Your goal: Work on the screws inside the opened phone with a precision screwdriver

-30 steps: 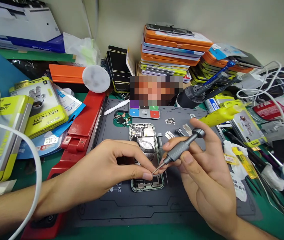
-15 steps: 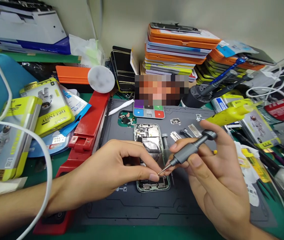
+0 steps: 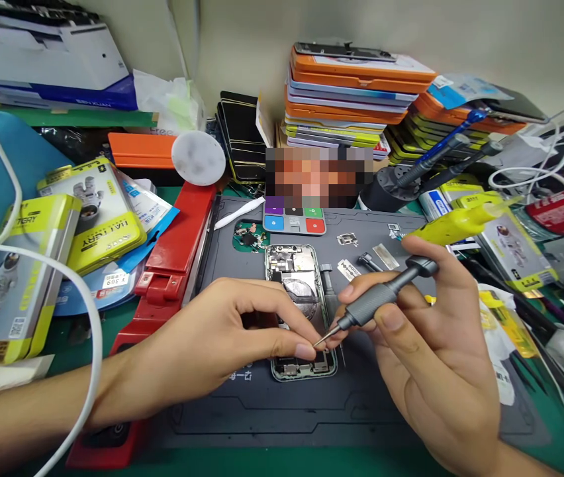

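My right hand [image 3: 431,358] grips a grey precision screwdriver [image 3: 376,298], its cap against the base of my raised index finger. The thin shaft slants down to the left and ends at the fingertips of my left hand [image 3: 247,328]. Thumb and index finger of that hand are pinched together at the tip; whatever they hold is too small or hidden to make out. Under both hands lies an opened phone [image 3: 294,265] with its inner parts bare. My left fingers cover part of its middle and lower half.
A dark grey repair mat [image 3: 262,424] lies under the phone. Left stands a red clamp [image 3: 173,232] beside yellow battery boxes [image 3: 108,218]. Behind are a propped-up smartphone [image 3: 294,222] and stacked orange cases [image 3: 356,76]. A yellow bottle [image 3: 455,222] and a tool holder [image 3: 386,192] are at right.
Both hands and the screwdriver keep nearly the same pose over the phone. The view has shifted very slightly.
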### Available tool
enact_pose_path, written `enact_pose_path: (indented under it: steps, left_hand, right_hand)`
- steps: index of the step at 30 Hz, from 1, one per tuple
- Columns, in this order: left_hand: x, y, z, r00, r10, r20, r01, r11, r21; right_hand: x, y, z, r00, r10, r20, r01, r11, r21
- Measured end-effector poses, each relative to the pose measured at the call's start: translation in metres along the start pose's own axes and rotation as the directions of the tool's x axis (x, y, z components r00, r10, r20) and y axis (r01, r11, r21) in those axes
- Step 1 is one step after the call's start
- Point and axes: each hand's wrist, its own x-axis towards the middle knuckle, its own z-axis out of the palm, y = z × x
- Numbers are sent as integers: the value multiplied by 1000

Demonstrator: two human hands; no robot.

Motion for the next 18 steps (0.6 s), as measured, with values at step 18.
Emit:
enact_pose_path:
  steps: [18]
  left_hand:
    - [0, 3, 0, 998, 61, 32, -60, 998, -20]
  right_hand:
    - [-2, -6, 3, 999, -21, -44, 18, 997, -68]
